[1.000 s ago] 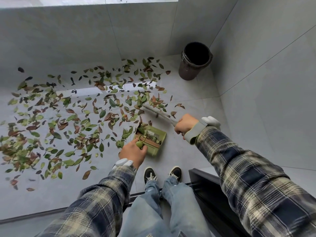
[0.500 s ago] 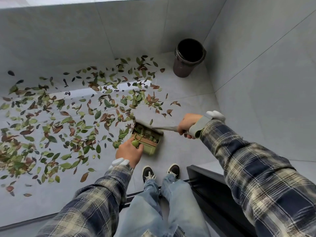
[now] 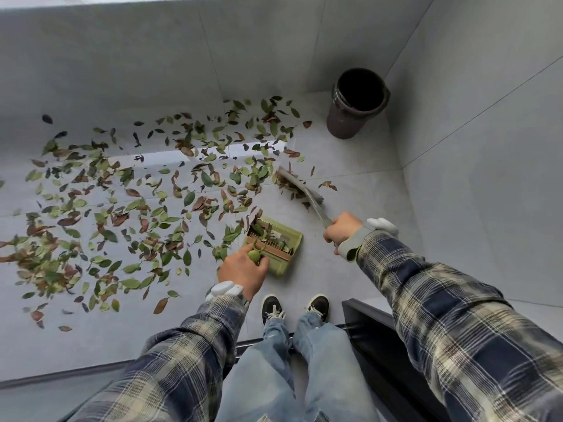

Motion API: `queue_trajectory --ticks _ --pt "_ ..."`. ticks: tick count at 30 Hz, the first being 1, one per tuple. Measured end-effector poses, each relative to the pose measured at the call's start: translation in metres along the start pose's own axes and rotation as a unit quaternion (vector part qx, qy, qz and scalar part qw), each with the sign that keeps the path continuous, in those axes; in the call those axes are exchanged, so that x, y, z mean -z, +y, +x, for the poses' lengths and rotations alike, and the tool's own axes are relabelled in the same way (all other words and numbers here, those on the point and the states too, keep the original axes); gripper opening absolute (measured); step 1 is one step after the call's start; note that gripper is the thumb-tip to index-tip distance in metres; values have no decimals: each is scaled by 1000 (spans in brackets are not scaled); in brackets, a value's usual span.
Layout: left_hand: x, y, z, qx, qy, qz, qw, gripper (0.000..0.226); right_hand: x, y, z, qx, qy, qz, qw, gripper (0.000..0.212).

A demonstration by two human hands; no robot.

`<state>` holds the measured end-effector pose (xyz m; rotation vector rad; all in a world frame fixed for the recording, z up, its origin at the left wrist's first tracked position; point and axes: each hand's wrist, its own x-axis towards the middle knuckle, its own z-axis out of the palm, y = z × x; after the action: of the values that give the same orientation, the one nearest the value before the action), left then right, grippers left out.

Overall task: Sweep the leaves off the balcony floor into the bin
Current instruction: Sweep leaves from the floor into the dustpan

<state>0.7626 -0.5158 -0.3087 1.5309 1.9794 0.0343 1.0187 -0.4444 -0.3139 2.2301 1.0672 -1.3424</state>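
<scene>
Green and brown leaves (image 3: 128, 214) lie scattered over the grey balcony floor, mostly left and centre. My left hand (image 3: 243, 269) grips the handle of a green dustpan (image 3: 281, 243) resting on the floor, with a few leaves inside. My right hand (image 3: 341, 228) grips the handle of a grey hand brush (image 3: 300, 187), whose bristles touch leaves to the upper right of the pan. A dark round bin (image 3: 356, 105) stands open in the far right corner.
Grey tiled walls close off the back and the right side. A dark door threshold (image 3: 374, 327) runs behind my shoes (image 3: 294, 306). Bare floor lies between the dustpan and the bin.
The brush has swung away from the dustpan's mouth, out and up to the leaves beyond it. The dustpan and my left hand have barely moved.
</scene>
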Motion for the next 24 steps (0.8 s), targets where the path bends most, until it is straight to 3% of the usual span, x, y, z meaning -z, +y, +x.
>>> queue_trajectory --ticks 3,8,11,15,19,23,24 --pt "1 0 2 -2 2 2 1000 44 -6 -6 -32 8 -39 6 999 42" --pt "3 2 3 4 -7 5 1000 41 23 -24 -82 26 -53 24 998 9" --pt "3 3 3 1 -3 4 1000 37 38 -26 -93 40 -43 54 997 19" --pt "5 4 -1 -3 -1 0 1000 29 49 -25 -103 31 -42 45 998 8" --pt "5 5 -2 -7 -2 8 1000 27 58 -24 -103 37 -25 60 997 25" --pt "4 6 -2 -3 -4 9 1000 36 58 -27 -99 45 5 79 996 3" --pt "4 6 -2 -3 -4 7 1000 36 56 -27 -99 47 5 89 995 7"
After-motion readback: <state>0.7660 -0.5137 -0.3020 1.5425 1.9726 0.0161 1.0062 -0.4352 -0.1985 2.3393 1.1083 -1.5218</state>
